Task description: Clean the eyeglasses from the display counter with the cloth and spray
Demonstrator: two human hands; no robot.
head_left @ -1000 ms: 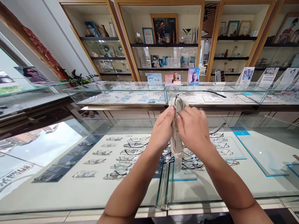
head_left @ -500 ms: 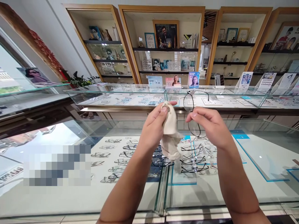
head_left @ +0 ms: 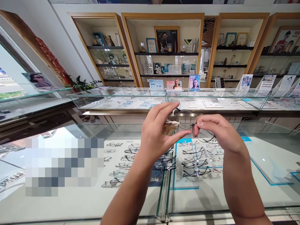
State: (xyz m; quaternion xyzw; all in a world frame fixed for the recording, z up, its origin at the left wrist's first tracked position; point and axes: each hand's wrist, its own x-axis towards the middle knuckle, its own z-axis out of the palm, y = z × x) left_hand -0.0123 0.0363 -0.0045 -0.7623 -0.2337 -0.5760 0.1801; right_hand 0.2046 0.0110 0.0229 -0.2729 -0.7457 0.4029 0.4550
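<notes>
Our glasses [head_left: 187, 110] meet the cloth [head_left: 170, 127], centre frame.
Half a second ago they stood apart; now one lens sits beside the cloth, within wiping reach, contact unclear. Our left hand [head_left: 156, 125] cups the cloth, thumb and fingers spread wide; our right hand [head_left: 217, 128] pinches the bridge.

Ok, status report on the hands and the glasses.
Right hand pinching glasses near the bridge. Left hand spread, partly hiding the cloth. Glass display case below both hands.
</notes>
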